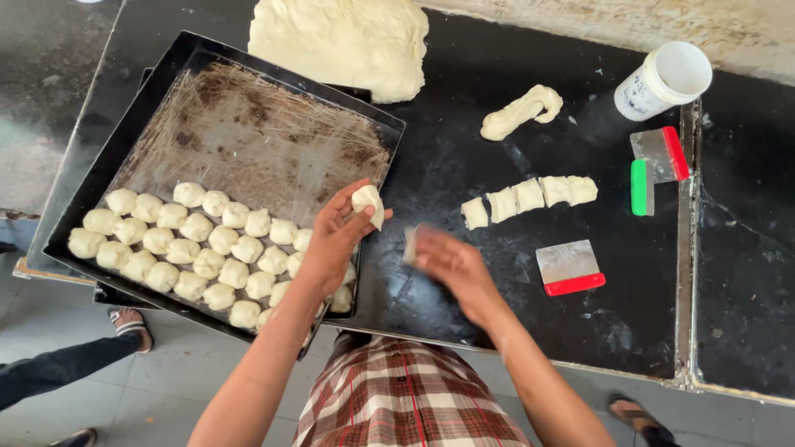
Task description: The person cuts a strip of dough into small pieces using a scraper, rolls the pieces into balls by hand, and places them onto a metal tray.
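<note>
My left hand (335, 236) holds a small pale dough piece (368, 203) between thumb and fingers, just over the right edge of a dark baking tray (248, 124). Several rounded dough balls (199, 248) fill the tray's near half in rows. My right hand (451, 261) is blurred above the black table (447, 157), and it grips another small dough piece (410, 246) at its fingertips. A row of cut dough pieces (530, 197) lies to the right of that hand.
A large dough mass (344, 41) sits at the far edge. A dough rope (522, 112), a white cup (664, 80), a red-edged scraper (568, 266), and red and green scrapers (657, 165) lie to the right. Another person's leg and sandalled foot (128, 324) are at lower left.
</note>
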